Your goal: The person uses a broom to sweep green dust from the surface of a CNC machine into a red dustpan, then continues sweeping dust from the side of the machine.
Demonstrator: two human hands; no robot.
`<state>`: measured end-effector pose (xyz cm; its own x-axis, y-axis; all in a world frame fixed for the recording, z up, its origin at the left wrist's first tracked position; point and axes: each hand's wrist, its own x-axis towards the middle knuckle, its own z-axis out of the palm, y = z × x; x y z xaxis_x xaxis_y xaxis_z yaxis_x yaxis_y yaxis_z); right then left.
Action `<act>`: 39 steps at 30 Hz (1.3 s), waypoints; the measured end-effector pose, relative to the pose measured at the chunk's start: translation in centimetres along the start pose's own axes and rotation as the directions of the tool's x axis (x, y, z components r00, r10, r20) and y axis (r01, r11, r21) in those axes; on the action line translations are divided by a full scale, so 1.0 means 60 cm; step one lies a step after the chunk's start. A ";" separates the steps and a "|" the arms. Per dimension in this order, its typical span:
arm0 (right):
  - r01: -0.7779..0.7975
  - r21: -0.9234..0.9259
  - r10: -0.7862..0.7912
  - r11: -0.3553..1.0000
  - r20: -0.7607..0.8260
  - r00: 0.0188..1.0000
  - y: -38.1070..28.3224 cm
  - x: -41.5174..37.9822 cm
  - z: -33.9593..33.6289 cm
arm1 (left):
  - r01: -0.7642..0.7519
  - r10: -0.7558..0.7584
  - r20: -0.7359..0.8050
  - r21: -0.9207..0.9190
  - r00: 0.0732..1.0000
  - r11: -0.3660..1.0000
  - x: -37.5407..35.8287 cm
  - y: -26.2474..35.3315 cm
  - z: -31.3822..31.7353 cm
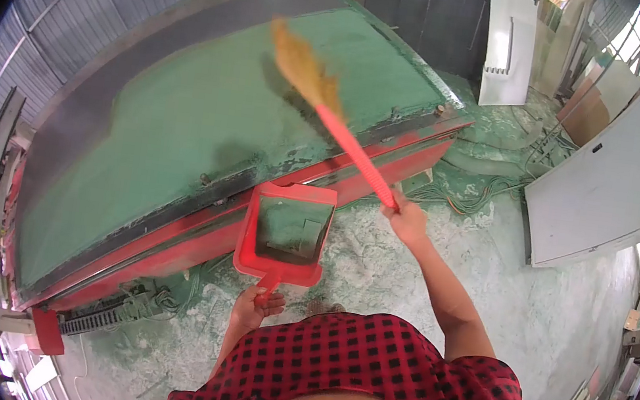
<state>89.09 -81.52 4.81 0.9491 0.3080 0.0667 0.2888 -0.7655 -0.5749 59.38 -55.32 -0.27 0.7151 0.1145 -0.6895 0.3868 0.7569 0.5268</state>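
Observation:
My right hand (407, 220) is closed around the red handle of a brush (354, 152). The brush's yellowish bristles are blurred and stand over the green-dusted top of a large machine bed (187, 112). Lower down, my left hand (256, 306) grips the short handle of a red dustpan (248, 243). The dustpan is beside the red front side of the bed, with greenish dust and a small rectangular shape visible inside its frame.
Cables and a hose (484, 166) lie on the dusty floor right of the bed. A large pale panel (618, 181) leans at the right, and a white panel (509, 47) stands behind. A black cable chain (110, 314) runs below the bed at lower left.

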 end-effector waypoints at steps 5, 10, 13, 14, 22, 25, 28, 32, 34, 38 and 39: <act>0.031 0.068 -0.033 0.997 0.039 0.999 -0.015 -0.015 -0.022 | -0.016 0.016 0.041 -0.012 0.999 1.000 0.025 0.005 -0.006; 0.184 0.256 -0.145 0.949 -0.163 0.976 0.018 0.061 -0.087 | -0.033 0.033 -0.024 -0.003 0.999 0.999 0.021 0.026 0.033; 0.156 0.326 -0.082 0.932 -0.231 0.969 0.055 0.144 -0.120 | 0.039 -0.039 0.005 -0.108 0.999 0.993 0.050 0.019 0.020; 0.173 0.330 -0.104 0.928 -0.217 0.971 0.072 0.175 -0.127 | 0.023 -0.024 -0.009 -0.128 1.000 0.992 0.057 0.012 0.022; 0.059 0.057 -0.050 0.997 -0.145 0.988 0.180 0.430 -0.139 | -0.033 0.020 -0.039 -0.367 0.999 0.930 0.097 -0.036 0.093; 0.065 -0.021 -0.066 0.998 -0.052 0.996 0.157 0.487 -0.116 | -0.110 0.077 -0.099 -0.383 0.992 0.917 0.108 -0.055 0.123; 0.141 -0.104 -0.138 0.984 0.035 0.990 0.135 0.548 -0.075 | -0.236 0.154 -0.253 -0.338 0.955 0.911 0.099 -0.051 0.184; 0.277 -0.084 -0.257 0.957 0.194 0.947 0.074 0.600 -0.028 | -0.303 0.194 -0.313 -0.347 0.930 0.887 0.112 -0.063 0.205; 0.322 -0.084 -0.290 0.943 0.264 0.920 0.052 0.607 -0.015 | -0.349 0.240 -0.327 -0.333 0.914 0.876 0.115 -0.060 0.219; 0.529 -0.088 -0.461 0.844 0.386 0.799 0.042 0.600 -0.009 | -0.398 0.281 -0.362 -0.305 0.889 0.865 0.117 -0.055 0.239; 0.593 -0.056 -0.525 0.803 0.403 0.750 0.048 0.591 -0.013 | -0.408 0.289 -0.367 -0.306 0.884 0.860 0.115 -0.053 0.242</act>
<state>123.65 -73.26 6.16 0.5091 0.8604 0.0234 0.8016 -0.4641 -0.3769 71.55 -66.31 0.50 0.5301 0.5563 -0.6399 -0.1371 0.8010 0.5827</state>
